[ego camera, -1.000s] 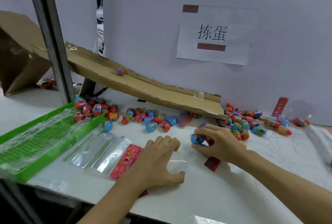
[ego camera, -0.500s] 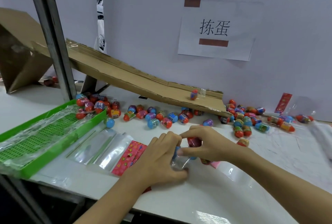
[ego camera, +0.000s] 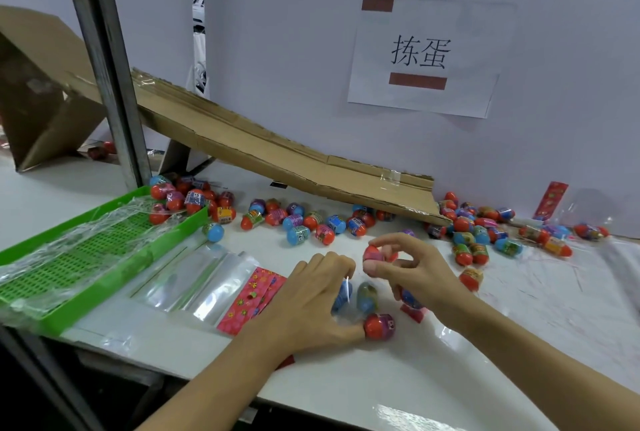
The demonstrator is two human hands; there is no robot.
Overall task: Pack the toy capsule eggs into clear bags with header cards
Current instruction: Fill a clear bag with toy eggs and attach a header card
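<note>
The left hand (ego camera: 311, 306) hides part of a blue egg (ego camera: 343, 294); perhaps bagged.

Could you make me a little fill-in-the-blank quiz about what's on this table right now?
1. The right hand pinches a ____ egg between thumb and fingers.
2. The ramp sloping down to the table is made of ____.
3. The tray at the left edge is coloured ____.
4. The stack of empty bags lies between the tray and the ____ hand.

Missing words: red; cardboard; green; left
</note>
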